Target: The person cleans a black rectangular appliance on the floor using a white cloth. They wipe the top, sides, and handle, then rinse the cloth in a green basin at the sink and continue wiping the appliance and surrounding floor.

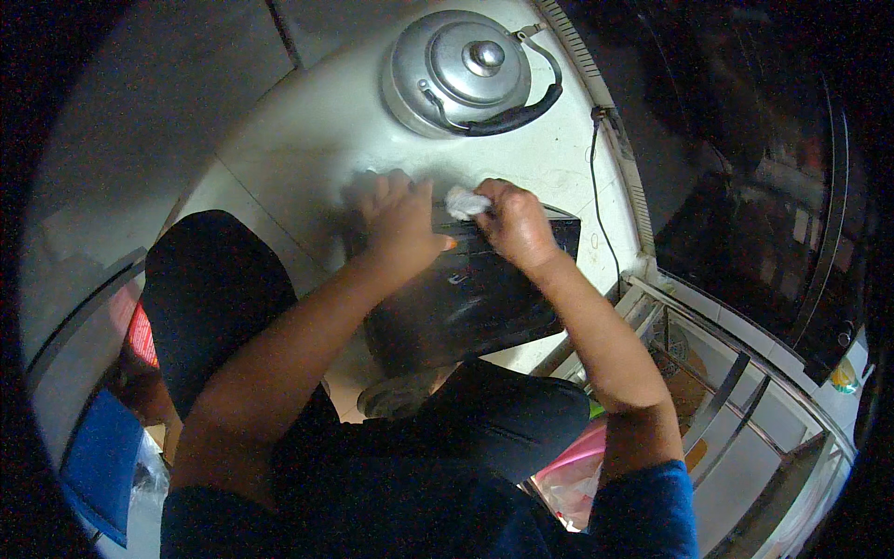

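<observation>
A black box-like object (475, 300) with a glossy face lies tilted in front of me, between my knees and a pale surface. I cannot tell exactly what it is. Across its far left edge my left hand (400, 220) rests with fingers spread, and a small orange spot shows by the thumb tip. My right hand (515, 220) pinches a crumpled white cloth or tissue (466, 203) over the object's far edge. Beyond both hands, an aluminium kettle (461, 73) stands upright, its lid on and its black-gripped handle folded to the side.
The kettle stands on a whitish surface (307, 133). Along its right side runs a black cord (594, 182). A metal-framed rack (740, 391) is at the lower right, near a pink item (580, 447). At the lower left is a blue panel (105, 461). Dark glossy panels (761, 209) rise at right.
</observation>
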A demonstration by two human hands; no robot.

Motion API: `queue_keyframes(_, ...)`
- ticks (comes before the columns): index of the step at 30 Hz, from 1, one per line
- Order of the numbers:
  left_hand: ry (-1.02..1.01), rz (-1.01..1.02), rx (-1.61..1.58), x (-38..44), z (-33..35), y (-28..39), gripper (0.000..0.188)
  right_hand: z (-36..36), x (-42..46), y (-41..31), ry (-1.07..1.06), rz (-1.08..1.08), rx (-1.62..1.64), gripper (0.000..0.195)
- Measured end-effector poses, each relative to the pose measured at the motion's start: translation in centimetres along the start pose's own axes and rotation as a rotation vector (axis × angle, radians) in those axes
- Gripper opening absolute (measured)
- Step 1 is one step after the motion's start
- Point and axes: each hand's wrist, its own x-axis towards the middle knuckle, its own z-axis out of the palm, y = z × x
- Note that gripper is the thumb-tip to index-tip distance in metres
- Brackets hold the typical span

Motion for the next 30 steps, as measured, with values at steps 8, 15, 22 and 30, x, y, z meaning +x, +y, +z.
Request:
queue_keyframes(8, -0.222, 0.094, -0.109, 0.7, 0.5, -0.9, 0.035, -1.4, -0.9, 2.7, -0.041, 0.097, -0.1, 0.026)
queue_keyframes(15, -0.164, 0.105, -0.06, 0.4, 0.6, -0.7, 0.035, -1.5, -0.7, 2.2, -0.047, 0.052, -0.1, 0.023)
queue_keyframes(22, -0.191, 0.102, -0.093, 0.4, 0.5, -0.8, 0.032, -2.3, 2.8, 6.2, -0.002, 0.232, 0.184, 0.017)
queue_keyframes(30, -0.225, 0.086, -0.098, 0.4, 0.5, -0.8, 0.033, -1.4, 7.0, 5.9, -0.205, 0.264, 0.132, 0.037)
